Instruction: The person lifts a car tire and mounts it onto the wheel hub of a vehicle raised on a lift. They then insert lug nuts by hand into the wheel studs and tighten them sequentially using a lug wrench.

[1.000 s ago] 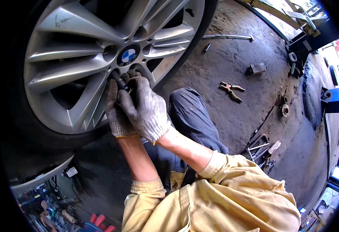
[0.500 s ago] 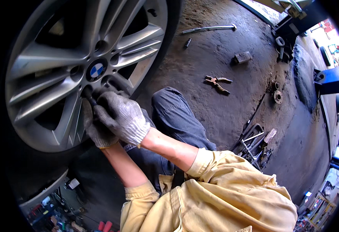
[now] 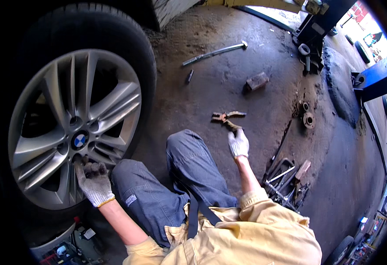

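My left hand [image 3: 92,177], in a grey-white knit glove with dirty fingers, is at the lower part of the hub of a silver alloy wheel [image 3: 109,106]. Its fingers are curled by a bolt hole beneath the round centre cap [image 3: 79,141]; whatever they pinch is hidden. On the right, my gloved right hand [image 3: 239,145] reaches out over the floor. Its fingertips meet the end of the lower handle of a pair of worn pliers [image 3: 222,117], which lies with its handles spread. I see no grip closed round that handle.
Beyond the pliers lie a long-handled wrench [image 3: 213,54], a small dark cylinder [image 3: 190,76] and a block [image 3: 257,81]. Several tools are heaped [image 3: 286,183] at right, near a round flanged metal part [image 3: 308,120]. A blue lift arm [image 3: 381,77] stands at far right.
My right hand has left the wheel and moved right to the pliers. My left hand stays at the hub. The view has shifted, showing more of the tyre.
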`<act>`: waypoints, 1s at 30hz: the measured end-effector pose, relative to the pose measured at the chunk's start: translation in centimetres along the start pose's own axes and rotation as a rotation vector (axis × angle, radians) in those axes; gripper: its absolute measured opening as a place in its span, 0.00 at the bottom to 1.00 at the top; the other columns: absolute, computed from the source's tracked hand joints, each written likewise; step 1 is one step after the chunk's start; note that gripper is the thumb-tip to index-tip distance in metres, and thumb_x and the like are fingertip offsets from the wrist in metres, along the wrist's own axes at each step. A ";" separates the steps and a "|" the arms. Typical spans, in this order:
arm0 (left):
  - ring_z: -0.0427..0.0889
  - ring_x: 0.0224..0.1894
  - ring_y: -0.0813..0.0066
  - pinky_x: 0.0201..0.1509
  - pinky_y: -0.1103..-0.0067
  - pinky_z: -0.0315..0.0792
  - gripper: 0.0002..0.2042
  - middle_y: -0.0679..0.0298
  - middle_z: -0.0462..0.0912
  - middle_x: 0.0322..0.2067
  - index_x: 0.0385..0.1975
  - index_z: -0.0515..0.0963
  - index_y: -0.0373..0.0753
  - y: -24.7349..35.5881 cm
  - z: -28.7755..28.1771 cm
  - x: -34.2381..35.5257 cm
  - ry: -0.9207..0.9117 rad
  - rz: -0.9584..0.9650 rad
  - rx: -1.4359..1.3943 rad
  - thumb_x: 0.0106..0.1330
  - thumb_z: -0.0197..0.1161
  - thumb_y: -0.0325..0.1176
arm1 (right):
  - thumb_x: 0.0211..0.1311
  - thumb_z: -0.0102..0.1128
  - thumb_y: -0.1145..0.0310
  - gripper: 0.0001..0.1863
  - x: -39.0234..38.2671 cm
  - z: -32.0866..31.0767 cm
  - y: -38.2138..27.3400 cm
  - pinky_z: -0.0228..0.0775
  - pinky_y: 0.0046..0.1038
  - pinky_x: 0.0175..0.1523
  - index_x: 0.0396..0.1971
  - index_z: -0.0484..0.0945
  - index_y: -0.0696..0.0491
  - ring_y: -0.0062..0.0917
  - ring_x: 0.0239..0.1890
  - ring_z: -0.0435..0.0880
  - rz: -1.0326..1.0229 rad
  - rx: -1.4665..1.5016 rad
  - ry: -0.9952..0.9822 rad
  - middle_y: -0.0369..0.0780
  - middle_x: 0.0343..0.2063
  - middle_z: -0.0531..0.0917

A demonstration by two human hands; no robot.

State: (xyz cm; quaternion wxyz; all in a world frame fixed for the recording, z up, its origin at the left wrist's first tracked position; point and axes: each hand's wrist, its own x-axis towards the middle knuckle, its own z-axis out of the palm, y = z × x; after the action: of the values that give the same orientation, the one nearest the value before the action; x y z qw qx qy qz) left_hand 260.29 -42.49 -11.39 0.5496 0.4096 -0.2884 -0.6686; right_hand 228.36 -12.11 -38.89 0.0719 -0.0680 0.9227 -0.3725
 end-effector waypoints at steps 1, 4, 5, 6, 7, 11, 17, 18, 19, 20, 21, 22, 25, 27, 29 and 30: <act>0.73 0.23 0.80 0.36 0.76 0.76 0.19 0.74 0.78 0.23 0.55 0.80 0.42 -0.1 0.5 -0.1 0.008 0.006 0.017 0.74 0.61 0.48 | 0.64 0.61 0.59 0.13 0.2 -0.9 2.6 0.77 0.46 0.45 0.40 0.79 0.52 0.50 0.40 0.86 -0.025 -0.036 -0.010 0.51 0.36 0.87; 0.68 0.20 0.82 0.33 0.80 0.70 0.16 0.75 0.69 0.18 0.51 0.81 0.43 -0.4 1.2 0.0 0.113 0.071 0.055 0.73 0.62 0.47 | 0.63 0.62 0.61 0.11 0.0 -3.1 7.9 0.77 0.46 0.44 0.37 0.79 0.52 0.49 0.38 0.86 -0.053 -0.169 -0.083 0.50 0.33 0.86; 0.68 0.21 0.82 0.34 0.80 0.70 0.16 0.75 0.70 0.19 0.51 0.81 0.44 -0.3 1.3 0.1 0.188 0.082 0.042 0.73 0.62 0.46 | 0.62 0.64 0.61 0.11 -0.1 -3.7 8.8 0.77 0.46 0.45 0.37 0.79 0.53 0.49 0.39 0.86 -0.016 -0.176 -0.106 0.50 0.33 0.86; 0.68 0.21 0.83 0.34 0.80 0.70 0.15 0.76 0.71 0.19 0.51 0.81 0.44 -0.5 1.3 0.3 0.213 0.080 0.022 0.73 0.62 0.46 | 0.61 0.64 0.61 0.11 0.0 -4.1 9.3 0.77 0.46 0.45 0.36 0.79 0.53 0.49 0.39 0.86 -0.022 -0.211 -0.137 0.50 0.33 0.86; 0.67 0.21 0.83 0.35 0.79 0.70 0.15 0.76 0.72 0.20 0.51 0.81 0.44 -0.7 1.1 0.4 0.197 0.074 0.005 0.73 0.62 0.46 | 0.61 0.65 0.61 0.12 0.2 -4.4 9.5 0.77 0.46 0.45 0.36 0.79 0.53 0.49 0.39 0.86 -0.044 -0.265 -0.132 0.50 0.33 0.86; 0.66 0.25 0.86 0.36 0.82 0.68 0.19 0.75 0.78 0.32 0.59 0.79 0.44 -1.5 0.5 1.8 0.282 0.082 -0.031 0.74 0.61 0.46 | 0.59 0.61 0.60 0.12 3.4 -3.2 7.5 0.78 0.48 0.47 0.35 0.79 0.53 0.49 0.39 0.86 -0.211 -0.380 -0.216 0.51 0.34 0.86; 0.58 0.19 0.86 0.26 0.83 0.56 0.16 0.81 0.58 0.19 0.49 0.81 0.43 -1.5 -1.1 1.6 0.217 0.097 0.061 0.72 0.65 0.49 | 0.61 0.61 0.58 0.18 8.6 2.8 1.9 0.78 0.51 0.50 0.47 0.76 0.52 0.49 0.45 0.85 -0.399 -0.340 -0.405 0.53 0.43 0.84; 0.56 0.20 0.85 0.26 0.82 0.55 0.17 0.80 0.57 0.19 0.48 0.80 0.42 -1.3 -1.4 1.3 0.090 0.095 0.101 0.74 0.63 0.49 | 0.61 0.61 0.60 0.17 9.7 3.8 1.1 0.78 0.51 0.49 0.46 0.76 0.52 0.49 0.45 0.85 -0.403 -0.424 -0.492 0.53 0.44 0.84; 0.55 0.20 0.85 0.27 0.82 0.54 0.17 0.79 0.55 0.19 0.48 0.79 0.42 -0.8 -1.5 1.0 0.038 0.053 0.107 0.75 0.61 0.50 | 0.62 0.61 0.62 0.15 10.4 4.5 0.7 0.78 0.49 0.51 0.46 0.77 0.52 0.49 0.45 0.84 -0.456 -0.392 -0.492 0.51 0.43 0.84; 0.55 0.21 0.84 0.28 0.81 0.53 0.17 0.79 0.55 0.19 0.49 0.79 0.41 -0.5 -1.6 0.9 0.039 0.017 0.118 0.76 0.60 0.50 | 0.63 0.60 0.64 0.14 11.0 5.3 0.3 0.77 0.47 0.52 0.46 0.78 0.51 0.48 0.45 0.84 -0.588 -0.457 -0.434 0.50 0.42 0.84; 0.55 0.21 0.84 0.29 0.81 0.53 0.18 0.79 0.55 0.20 0.51 0.79 0.41 0.2 -1.5 0.5 0.019 0.005 0.150 0.76 0.59 0.50 | 0.64 0.59 0.66 0.12 11.7 5.9 0.0 0.77 0.45 0.53 0.46 0.79 0.51 0.47 0.45 0.84 -0.569 -0.554 -0.417 0.48 0.41 0.85; 0.55 0.21 0.86 0.30 0.81 0.52 0.15 0.80 0.56 0.19 0.48 0.81 0.47 0.6 -1.3 0.5 0.004 -0.029 0.203 0.75 0.60 0.51 | 0.62 0.64 0.60 0.17 12.2 6.6 0.0 0.76 0.45 0.54 0.48 0.79 0.50 0.46 0.47 0.83 -0.698 -0.556 -0.391 0.46 0.44 0.84; 0.55 0.21 0.85 0.30 0.81 0.50 0.15 0.80 0.52 0.19 0.52 0.79 0.51 2.0 -0.3 -0.6 0.016 -0.046 0.308 0.76 0.59 0.51 | 0.54 0.71 0.52 0.27 13.3 8.2 0.6 0.71 0.50 0.56 0.52 0.77 0.47 0.41 0.54 0.79 -0.573 -0.571 -0.395 0.43 0.52 0.80; 0.61 0.24 0.83 0.34 0.82 0.59 0.17 0.78 0.81 0.38 0.59 0.77 0.51 2.8 -0.2 -1.5 0.070 -0.051 0.304 0.77 0.57 0.48 | 0.54 0.70 0.55 0.27 13.6 8.7 1.6 0.70 0.49 0.56 0.54 0.76 0.45 0.40 0.55 0.78 -0.606 -0.664 -0.442 0.43 0.53 0.78; 0.80 0.38 0.72 0.40 0.74 0.69 0.23 0.69 0.79 0.56 0.70 0.68 0.50 3.8 -0.5 -2.9 0.091 -0.025 0.400 0.78 0.55 0.44 | 0.59 0.63 0.63 0.19 13.4 8.4 3.0 0.69 0.47 0.53 0.51 0.77 0.49 0.40 0.51 0.79 -0.748 -0.711 -0.330 0.43 0.46 0.79; 0.81 0.45 0.68 0.42 0.73 0.70 0.23 0.67 0.77 0.60 0.71 0.67 0.49 4.0 -0.8 -3.5 0.190 -0.037 0.398 0.78 0.54 0.43 | 0.60 0.61 0.64 0.17 13.2 7.5 4.1 0.69 0.48 0.53 0.49 0.77 0.49 0.40 0.50 0.80 -0.729 -0.749 -0.428 0.43 0.45 0.80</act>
State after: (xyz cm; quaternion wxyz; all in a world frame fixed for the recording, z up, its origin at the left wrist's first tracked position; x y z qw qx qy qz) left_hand 263.17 -39.97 -7.65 0.4704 0.5763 -0.3540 -0.5668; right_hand 216.47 -16.62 -48.19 0.0953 -0.4772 0.8736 0.0020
